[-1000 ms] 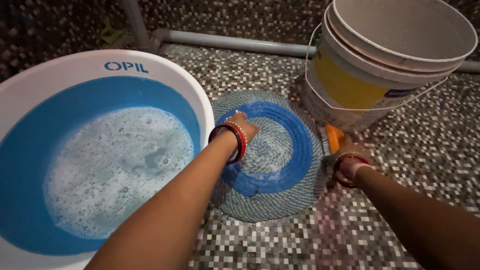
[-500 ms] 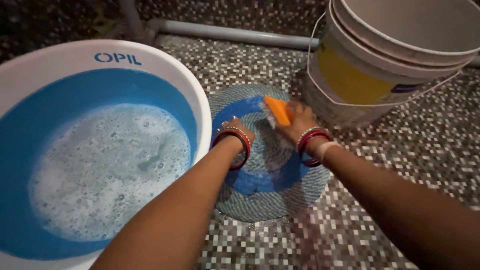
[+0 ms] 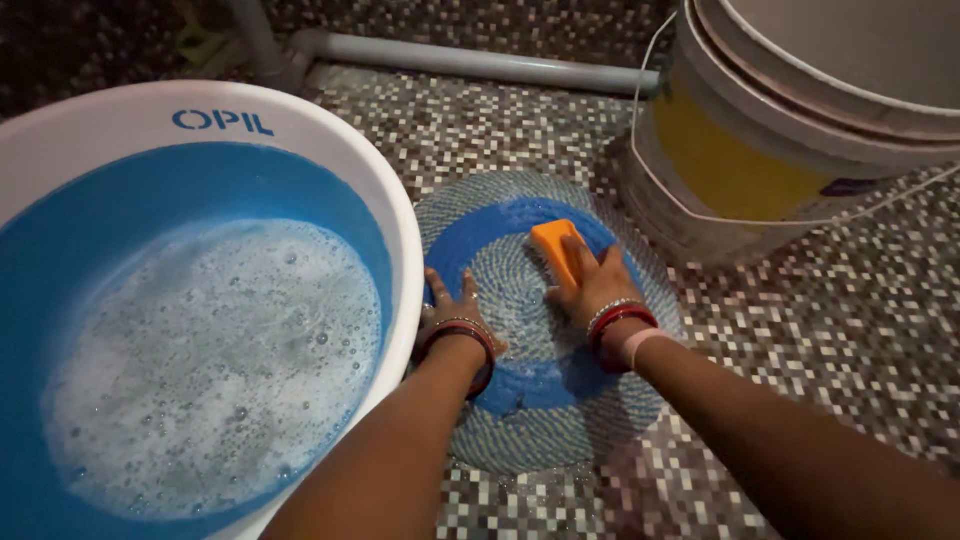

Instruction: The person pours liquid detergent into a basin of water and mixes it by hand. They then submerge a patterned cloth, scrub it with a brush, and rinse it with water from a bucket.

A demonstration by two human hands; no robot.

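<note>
My right grip (image 3: 590, 285) closes on the orange brush (image 3: 556, 250) over the round mat (image 3: 545, 400); my left grip (image 3: 450, 310) lies open, flat on the mat's left edge.

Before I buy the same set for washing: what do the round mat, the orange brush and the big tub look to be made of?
Round mat: seemingly braided cord or yarn, matte, coiled in blue and grey rings. Orange brush, under the right hand: probably smooth moulded plastic; bristles hidden. Tub: likely plastic, glossy white rim, blue inside, holding foamy water.
</note>
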